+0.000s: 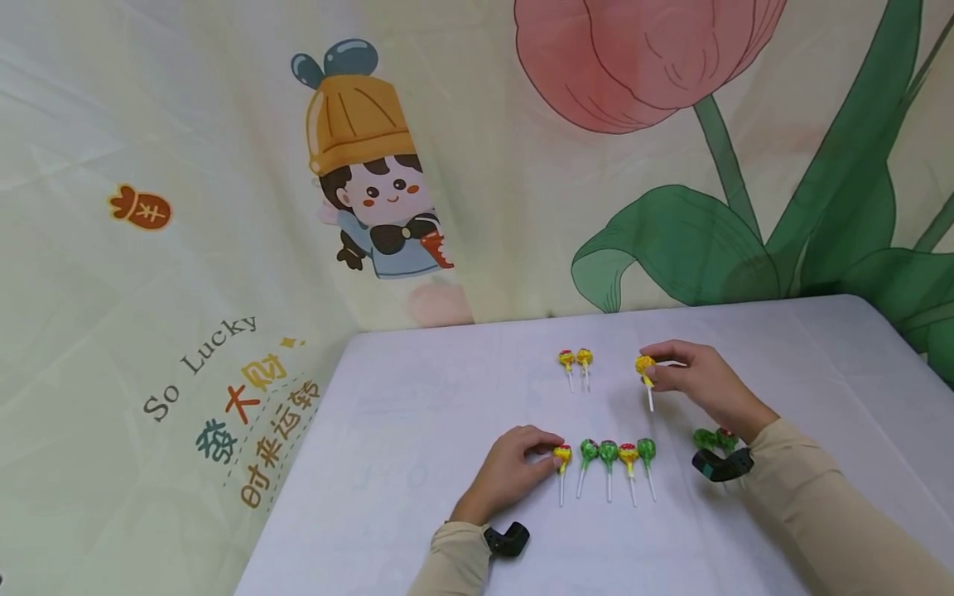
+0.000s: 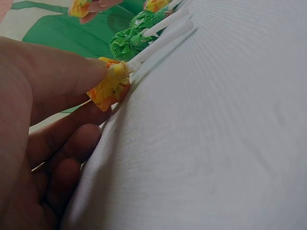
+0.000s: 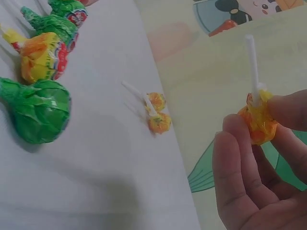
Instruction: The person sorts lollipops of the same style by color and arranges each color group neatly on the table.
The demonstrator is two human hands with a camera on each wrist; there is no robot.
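Observation:
My left hand point(image 1: 509, 465) pinches the head of a yellow lollipop point(image 1: 562, 454) at the left end of a row on the table. In the left wrist view, thumb and fingertips hold that lollipop's wrapper point(image 2: 112, 88), its white stick lying along the cloth. To its right in the row lie green lollipops point(image 1: 609, 451) and another yellow lollipop point(image 1: 628, 454). Farther back, my right hand point(image 1: 693, 374) grips a second yellow lollipop point(image 1: 644, 365) by its wrapped head. Its stick points down in the head view, and the right wrist view shows thumb and fingers around the wrapper point(image 3: 259, 124).
Two yellow lollipops point(image 1: 585, 357) lie side by side near the table's back edge. Green lollipops point(image 1: 704, 439) are partly hidden behind the right wrist's black band point(image 1: 723, 465). A printed cloth backdrop point(image 1: 484, 165) rises behind the white table point(image 1: 417, 397).

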